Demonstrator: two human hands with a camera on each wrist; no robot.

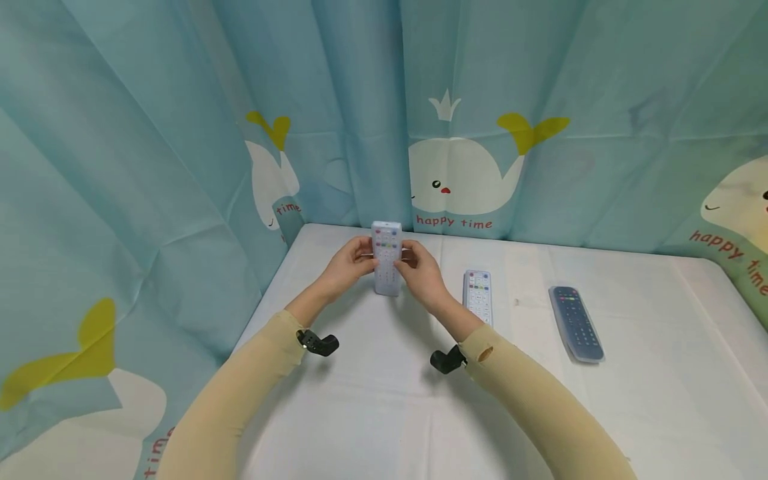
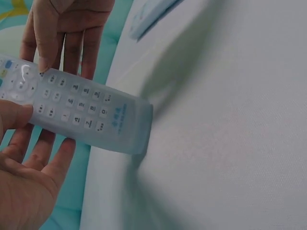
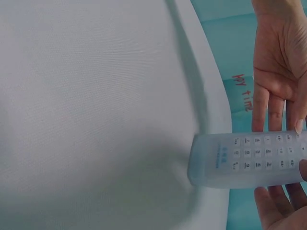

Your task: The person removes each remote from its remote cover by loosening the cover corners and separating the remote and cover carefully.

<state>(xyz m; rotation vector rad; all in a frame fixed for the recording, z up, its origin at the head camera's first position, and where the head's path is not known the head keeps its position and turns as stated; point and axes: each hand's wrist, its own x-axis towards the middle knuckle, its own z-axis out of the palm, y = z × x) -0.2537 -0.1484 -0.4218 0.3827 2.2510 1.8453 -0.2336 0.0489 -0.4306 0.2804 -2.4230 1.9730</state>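
A white remote control (image 1: 387, 267) in a clear sleeve is held upright between both hands near the back of the table. My left hand (image 1: 351, 260) grips its left side, thumb on the front face. On the opposite side, my right hand (image 1: 422, 270) pinches it, the thumb likewise in front. The left wrist view shows the remote's number keys and blue lettering (image 2: 120, 120) near its lower end. Whether that lower end touches the table, I cannot tell. The upper end lies outside both wrist views.
To the right, a second white remote (image 1: 478, 293) lies on the white table (image 1: 372, 400), partly behind the right forearm. Farther right lies a dark remote (image 1: 577, 323) in a clear sleeve. A blue whale-print curtain (image 1: 348, 100) hangs along the back and left edges.
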